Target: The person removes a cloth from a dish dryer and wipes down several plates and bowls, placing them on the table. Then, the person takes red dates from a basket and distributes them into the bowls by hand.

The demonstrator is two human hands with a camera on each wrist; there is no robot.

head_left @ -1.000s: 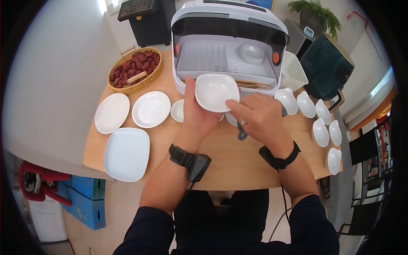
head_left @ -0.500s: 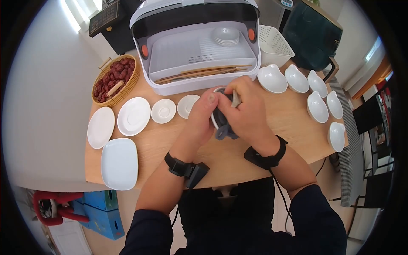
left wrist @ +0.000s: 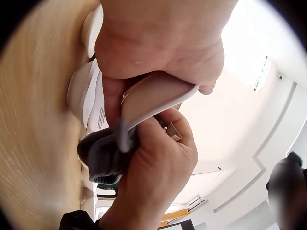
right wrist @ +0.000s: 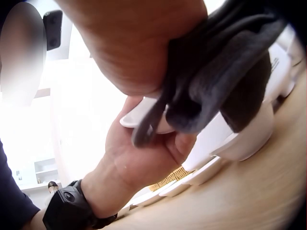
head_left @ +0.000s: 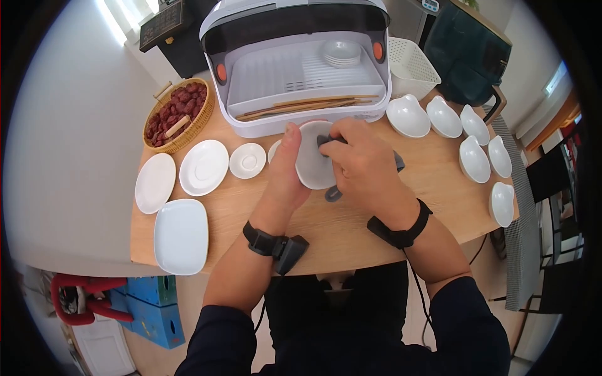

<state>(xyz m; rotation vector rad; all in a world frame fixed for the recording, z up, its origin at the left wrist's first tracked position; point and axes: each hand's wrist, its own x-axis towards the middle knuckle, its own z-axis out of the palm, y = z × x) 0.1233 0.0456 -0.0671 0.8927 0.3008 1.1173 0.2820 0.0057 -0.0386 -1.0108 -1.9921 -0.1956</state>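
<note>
- White bowl (head_left: pixel 310 164): suspended above the wooden tabletop (head_left: pixel 301 232), in front of the storage box, between both hands; tilted, with its interior turned towards the right hand.
- Left hand (head_left: pixel 285 168): grips the bowl from its left side, thumb at the rim and palm against the outer wall.
- Right hand (head_left: pixel 367 161): fingers curled round a bunched dark grey cloth (left wrist: pixel 109 155), pressing part of it against the bowl's interior; loose folds and a loop hang outside the hand.
- White storage box (head_left: pixel 248 125): positioned at the rear of the tabletop, dark cover raised; stacked dishes (head_left: pixel 341 52) sit inside at the right, and wooden chopsticks (head_left: pixel 307 106) lie along the front.
- Left section: an oval plate (head_left: pixel 155 183), a round plate (head_left: pixel 204 167) and a saucer (head_left: pixel 248 160) form a row; a squarish plate (head_left: pixel 181 237) lies nearer the person. Wicker basket (head_left: pixel 204 119), filled with dark red dates (head_left: pixel 179 111), stands behind the row.
- Right section: six spouted bowls (head_left: pixel 475 160) are arranged along the rear and right edge. Behind them stand a white perforated basket (head_left: pixel 411 67) and a dark green appliance (head_left: pixel 465 53).
</note>
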